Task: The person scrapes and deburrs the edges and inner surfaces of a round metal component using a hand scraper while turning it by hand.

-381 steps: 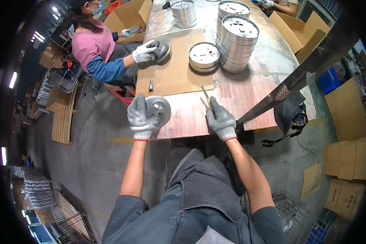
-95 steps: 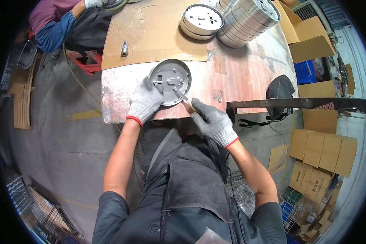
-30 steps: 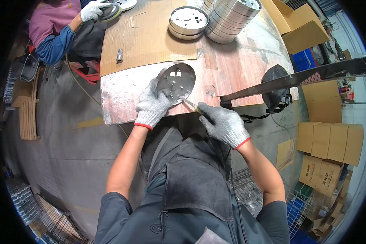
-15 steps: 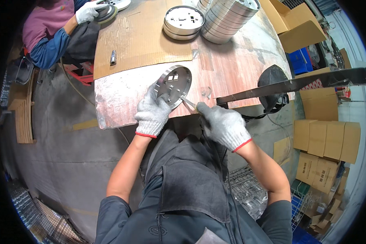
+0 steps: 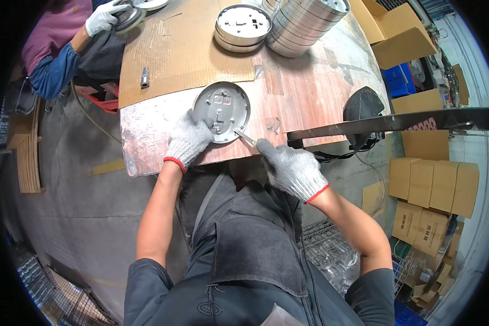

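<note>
A round, shallow metal housing (image 5: pixel 231 112) rests near the front edge of the table, its hollow inner side with small posts and cut-outs facing me. My left hand (image 5: pixel 192 136), in a grey and white knit glove, grips its lower left rim, thumb over the inside. In my right hand (image 5: pixel 290 168), gloved the same way, is a slim metal hand tool (image 5: pixel 246 137). Its flat tip touches the lower right inside of the housing near the rim. The tool's handle is mostly hidden by my fingers, so its exact kind is unclear.
Stacked metal housings (image 5: pixel 243 27) stand at the back beside a taller stack (image 5: pixel 304 30). A small metal cylinder (image 5: pixel 145 77) sits on the cardboard sheet (image 5: pixel 185 60). A long dark metal bar (image 5: pixel 386 120) juts in from the right, by a black item (image 5: pixel 362 108). A co-worker's gloved hand (image 5: pixel 104 17) holds a disc.
The housing has turned from a steep tilt to face me more fully. Both my hands have shifted slightly left, and the tool's tip is still at the lower inside.
</note>
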The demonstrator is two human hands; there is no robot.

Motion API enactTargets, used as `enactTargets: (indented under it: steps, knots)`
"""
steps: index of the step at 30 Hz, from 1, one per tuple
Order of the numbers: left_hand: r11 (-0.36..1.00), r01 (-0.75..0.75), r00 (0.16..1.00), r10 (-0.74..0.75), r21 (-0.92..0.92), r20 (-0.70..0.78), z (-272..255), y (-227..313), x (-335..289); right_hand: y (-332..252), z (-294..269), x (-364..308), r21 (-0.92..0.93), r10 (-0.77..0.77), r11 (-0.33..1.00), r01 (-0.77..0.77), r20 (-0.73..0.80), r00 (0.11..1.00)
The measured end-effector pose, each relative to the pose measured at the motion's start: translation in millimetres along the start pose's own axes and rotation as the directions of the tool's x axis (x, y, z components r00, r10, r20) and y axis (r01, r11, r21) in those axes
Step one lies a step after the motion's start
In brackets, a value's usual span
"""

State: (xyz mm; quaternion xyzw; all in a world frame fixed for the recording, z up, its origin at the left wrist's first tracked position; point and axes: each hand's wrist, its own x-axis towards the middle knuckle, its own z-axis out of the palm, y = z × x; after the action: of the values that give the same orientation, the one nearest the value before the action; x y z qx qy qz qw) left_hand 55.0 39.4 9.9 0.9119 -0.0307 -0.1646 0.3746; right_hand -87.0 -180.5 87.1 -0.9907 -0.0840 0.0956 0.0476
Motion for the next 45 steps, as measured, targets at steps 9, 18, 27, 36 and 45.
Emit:
enactTargets:
  steps: [9,18,27,36,45]
  knots:
    - [0.989,-0.127,0.99,0.121,0.074,0.078,-6.6,6.8,2.3,2.0,25.0,-2.9,0.134,-0.006,0.991,0.03,-0.173,0.985]
    - [0.998,0.043,0.997,-0.039,-0.053,0.066,-10.0,16.6,-1.0,-11.4,43.1,-0.1,0.215,0.162,0.966,-0.143,-0.071,0.984]
    - [0.985,-0.17,0.976,0.168,-0.007,-0.139,-4.3,17.0,-27.0,2.7,12.1,-23.4,0.267,0.057,0.964,-0.018,-0.138,0.989]
    - [0.976,-0.189,0.953,0.208,0.106,-0.221,2.0,5.8,-37.0,-11.2,-30.9,-5.1,0.206,0.043,0.977,-0.057,0.075,0.996]
    - [0.963,-0.246,0.933,0.265,0.106,-0.242,5.1,1.0,-36.9,-13.0,-40.2,5.5,0.152,0.033,0.987,-0.053,0.129,0.991]
